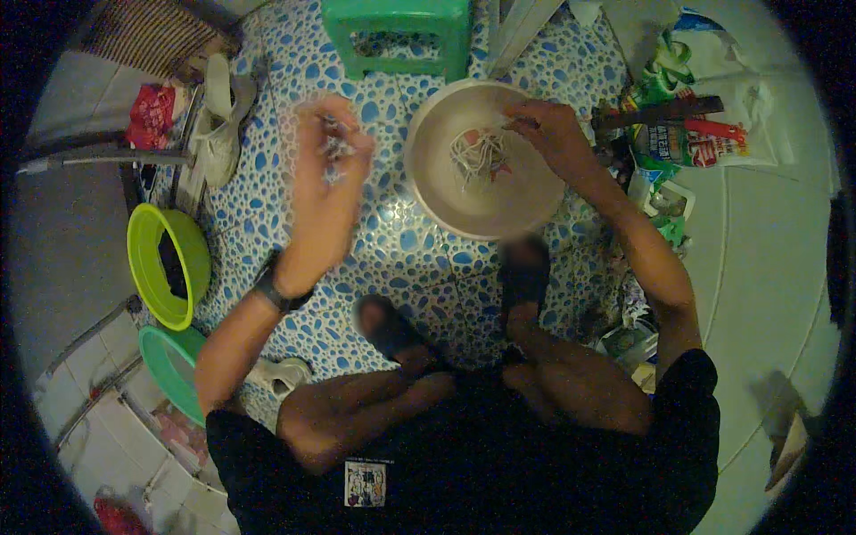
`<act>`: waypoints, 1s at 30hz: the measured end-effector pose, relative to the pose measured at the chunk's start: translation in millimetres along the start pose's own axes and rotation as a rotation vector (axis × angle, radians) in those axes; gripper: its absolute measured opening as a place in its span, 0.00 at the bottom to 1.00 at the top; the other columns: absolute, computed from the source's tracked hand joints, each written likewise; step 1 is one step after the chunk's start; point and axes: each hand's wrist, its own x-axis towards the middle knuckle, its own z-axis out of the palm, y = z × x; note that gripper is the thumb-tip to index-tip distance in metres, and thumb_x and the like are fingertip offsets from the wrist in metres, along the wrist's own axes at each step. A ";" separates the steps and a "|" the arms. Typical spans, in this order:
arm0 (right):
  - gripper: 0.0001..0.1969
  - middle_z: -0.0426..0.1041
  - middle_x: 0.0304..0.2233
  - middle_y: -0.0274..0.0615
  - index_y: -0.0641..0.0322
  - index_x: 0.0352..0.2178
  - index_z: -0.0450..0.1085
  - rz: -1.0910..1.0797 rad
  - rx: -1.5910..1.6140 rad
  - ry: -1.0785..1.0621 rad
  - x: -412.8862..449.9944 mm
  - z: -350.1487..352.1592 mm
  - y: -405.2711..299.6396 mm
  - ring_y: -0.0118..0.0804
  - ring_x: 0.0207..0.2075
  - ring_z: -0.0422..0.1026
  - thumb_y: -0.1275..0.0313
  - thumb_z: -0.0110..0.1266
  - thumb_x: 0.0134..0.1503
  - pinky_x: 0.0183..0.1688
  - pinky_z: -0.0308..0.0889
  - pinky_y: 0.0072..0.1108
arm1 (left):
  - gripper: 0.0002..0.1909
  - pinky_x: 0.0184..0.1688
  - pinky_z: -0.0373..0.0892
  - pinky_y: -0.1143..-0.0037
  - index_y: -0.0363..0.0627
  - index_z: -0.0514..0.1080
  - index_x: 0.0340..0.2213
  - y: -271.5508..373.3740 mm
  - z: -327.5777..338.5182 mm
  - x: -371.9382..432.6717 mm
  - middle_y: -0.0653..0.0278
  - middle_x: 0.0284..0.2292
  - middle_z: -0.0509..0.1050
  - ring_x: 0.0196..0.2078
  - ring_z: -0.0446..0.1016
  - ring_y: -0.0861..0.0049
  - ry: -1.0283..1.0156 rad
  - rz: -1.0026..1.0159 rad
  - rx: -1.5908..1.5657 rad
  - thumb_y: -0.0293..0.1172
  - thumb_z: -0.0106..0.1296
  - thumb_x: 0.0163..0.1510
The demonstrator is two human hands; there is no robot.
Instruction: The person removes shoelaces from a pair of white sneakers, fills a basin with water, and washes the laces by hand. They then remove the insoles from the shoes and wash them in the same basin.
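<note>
My left hand (329, 150), blurred, is raised over the patterned floor to the left of a round pale basin (435, 194). Its fingers are curled, and whether anything is between them cannot be told. Over the basin's right rim, my right hand (545, 130) has its fingertips pinched together; a small pale bit shows near them, too blurred to identify. In the basin lies a tangle of pale, string-like strands (478, 157) with small red pieces among them. A dark band is on my left wrist.
A green plastic stool (401, 40) stands beyond the basin. At left are a yellow-green basin (137, 267), a green basin (157, 354) and pale shoes (224, 147). Plastic packets (709, 140) and a dark bar (669, 112) lie at right. My feet in dark footwear (525, 274) are near the basin.
</note>
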 end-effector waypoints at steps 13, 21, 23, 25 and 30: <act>0.11 0.79 0.29 0.42 0.68 0.38 0.75 0.326 0.001 -0.028 12.7 72.7 10.6 0.28 0.29 0.75 0.73 0.61 0.55 0.35 0.70 0.22 | 0.14 0.37 0.80 0.69 0.36 0.69 0.41 -141.1 133.9 11.1 0.59 0.40 0.75 0.37 0.79 0.69 0.527 -0.436 -0.826 0.37 0.46 0.65; 0.11 0.78 0.29 0.40 0.69 0.38 0.75 0.075 0.110 -0.335 92.6 163.2 -103.8 0.25 0.29 0.74 0.71 0.62 0.56 0.31 0.69 0.20 | 0.12 0.30 0.76 0.75 0.41 0.70 0.36 -144.5 49.1 -105.7 0.63 0.32 0.75 0.30 0.77 0.75 0.620 -0.354 -0.424 0.38 0.46 0.63; 0.12 0.78 0.29 0.42 0.69 0.38 0.76 0.052 0.102 -0.452 116.9 220.9 -149.4 0.26 0.28 0.74 0.70 0.62 0.56 0.30 0.68 0.22 | 0.13 0.27 0.74 0.76 0.41 0.70 0.37 -179.8 35.4 -158.8 0.64 0.30 0.74 0.24 0.74 0.77 0.691 -0.305 -0.484 0.39 0.48 0.63; 0.12 0.78 0.28 0.42 0.69 0.37 0.76 -0.175 0.025 -0.503 137.0 234.8 -191.5 0.26 0.27 0.73 0.70 0.63 0.55 0.29 0.67 0.22 | 0.13 0.25 0.71 0.77 0.41 0.69 0.37 -121.4 34.9 -172.3 0.66 0.27 0.74 0.22 0.71 0.80 0.882 -0.428 -0.652 0.40 0.48 0.62; 0.11 0.76 0.25 0.39 0.68 0.36 0.76 -0.291 -0.052 -0.682 184.4 303.4 -263.7 0.25 0.24 0.70 0.70 0.61 0.56 0.29 0.65 0.20 | 0.14 0.24 0.68 0.75 0.37 0.71 0.31 -125.1 18.6 -251.0 0.65 0.25 0.74 0.23 0.71 0.80 1.101 -0.333 -0.655 0.37 0.50 0.60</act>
